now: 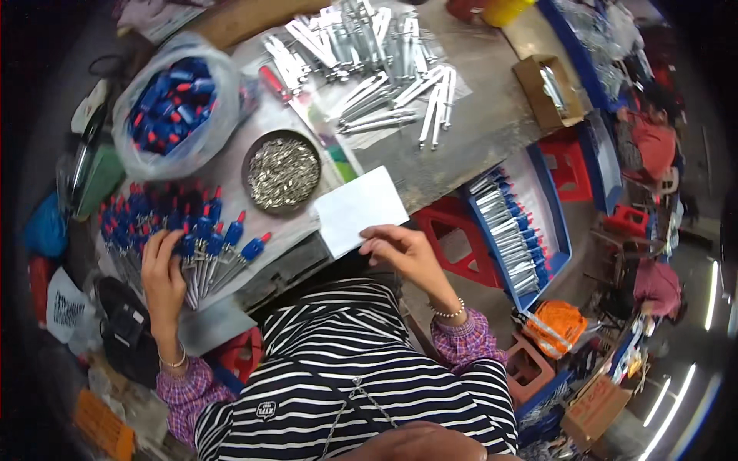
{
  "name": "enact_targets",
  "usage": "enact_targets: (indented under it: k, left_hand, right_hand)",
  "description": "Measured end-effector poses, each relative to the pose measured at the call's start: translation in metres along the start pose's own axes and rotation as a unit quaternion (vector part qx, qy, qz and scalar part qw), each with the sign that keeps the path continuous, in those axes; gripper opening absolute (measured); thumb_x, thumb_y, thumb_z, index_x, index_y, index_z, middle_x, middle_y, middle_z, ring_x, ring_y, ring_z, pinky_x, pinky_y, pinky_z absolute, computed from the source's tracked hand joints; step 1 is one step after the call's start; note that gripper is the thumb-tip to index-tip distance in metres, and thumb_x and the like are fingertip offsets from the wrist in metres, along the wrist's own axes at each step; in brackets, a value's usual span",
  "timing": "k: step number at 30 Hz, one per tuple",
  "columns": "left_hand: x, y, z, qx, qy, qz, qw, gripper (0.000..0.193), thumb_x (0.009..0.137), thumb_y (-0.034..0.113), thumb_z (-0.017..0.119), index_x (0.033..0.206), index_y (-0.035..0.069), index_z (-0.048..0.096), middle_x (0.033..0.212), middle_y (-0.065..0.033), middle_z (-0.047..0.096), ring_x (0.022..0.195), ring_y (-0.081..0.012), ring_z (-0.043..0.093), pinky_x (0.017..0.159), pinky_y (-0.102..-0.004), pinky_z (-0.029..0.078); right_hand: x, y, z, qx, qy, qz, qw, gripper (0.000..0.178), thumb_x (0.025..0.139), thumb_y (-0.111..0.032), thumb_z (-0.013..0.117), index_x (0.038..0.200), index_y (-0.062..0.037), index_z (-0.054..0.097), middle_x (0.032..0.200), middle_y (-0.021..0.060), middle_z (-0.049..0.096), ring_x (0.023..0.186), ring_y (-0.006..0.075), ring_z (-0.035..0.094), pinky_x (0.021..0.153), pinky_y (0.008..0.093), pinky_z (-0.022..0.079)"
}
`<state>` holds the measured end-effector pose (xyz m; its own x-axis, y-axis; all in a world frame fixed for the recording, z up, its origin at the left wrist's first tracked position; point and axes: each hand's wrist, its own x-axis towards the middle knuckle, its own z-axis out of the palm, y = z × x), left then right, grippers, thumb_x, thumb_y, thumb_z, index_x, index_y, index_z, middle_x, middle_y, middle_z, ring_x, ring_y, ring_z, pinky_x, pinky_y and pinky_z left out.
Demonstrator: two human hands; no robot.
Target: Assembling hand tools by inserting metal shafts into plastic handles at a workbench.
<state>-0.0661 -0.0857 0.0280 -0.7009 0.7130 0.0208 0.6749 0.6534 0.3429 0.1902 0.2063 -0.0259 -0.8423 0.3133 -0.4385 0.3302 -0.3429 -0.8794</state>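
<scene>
My left hand lies over the near edge of a cluster of blue-capped metal parts with red tips. Its fingers are stretched out, and the fingertips touch the blue caps. Thin metal shafts fan out from these caps toward me. On the other side, my right hand hovers by the lower right edge of a white card or pad. Its fingers are loosely bent and apart, with nothing visible between them. Whether the fingertips touch the card is hard to see.
A round bowl of small metal pieces sits mid-table, near a clear bag of blue and red caps. Silvery metal tubes pile up at the back, beside a red-handled tool. Right of the table, a blue tray holds finished-looking rows on red stools.
</scene>
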Motion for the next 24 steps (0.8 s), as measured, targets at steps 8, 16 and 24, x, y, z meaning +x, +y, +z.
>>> enact_targets:
  k: [8, 16, 24]
  left_hand:
    - [-0.005, 0.006, 0.006, 0.009, 0.033, 0.029, 0.999, 0.033, 0.077, -0.002, 0.054, 0.11, 0.001, 0.058, 0.113, -0.0192, 0.053, 0.104, -0.0367, 0.052, 0.092, -0.0419, 0.038]
    - [-0.009, 0.002, 0.008, -0.002, 0.07, 0.028, 0.997, 0.032, 0.076, -0.003, 0.056, 0.108, 0.001, 0.059, 0.12, -0.0162, 0.053, 0.106, -0.0339, 0.051, 0.089, -0.0395, 0.041]
    - [-0.011, 0.001, 0.007, -0.003, 0.089, 0.041, 0.995, 0.026, 0.079, -0.004, 0.057, 0.104, 0.001, 0.061, 0.119, -0.0146, 0.056, 0.105, -0.0329, 0.054, 0.089, -0.0408, 0.042]
  right_hand:
    - [0.011, -0.033, -0.076, -0.09, 0.218, -0.116, 0.965, 0.025, 0.091, -0.009, 0.053, 0.113, 0.0024, 0.058, 0.098, 0.0082, 0.066, 0.08, 0.0093, 0.06, 0.072, 0.0221, 0.048]
    - [0.095, -0.07, -0.136, -0.302, 0.338, -0.209, 0.866, 0.034, 0.08, -0.015, 0.064, 0.107, 0.005, 0.06, 0.098, 0.0178, 0.067, 0.088, 0.021, 0.066, 0.078, 0.0295, 0.051]
    - [0.152, -0.077, -0.136, -0.468, 0.376, -0.218, 0.77, 0.06, 0.064, -0.018, 0.073, 0.116, 0.0043, 0.051, 0.08, 0.0162, 0.067, 0.076, 0.0313, 0.066, 0.072, 0.0378, 0.051]
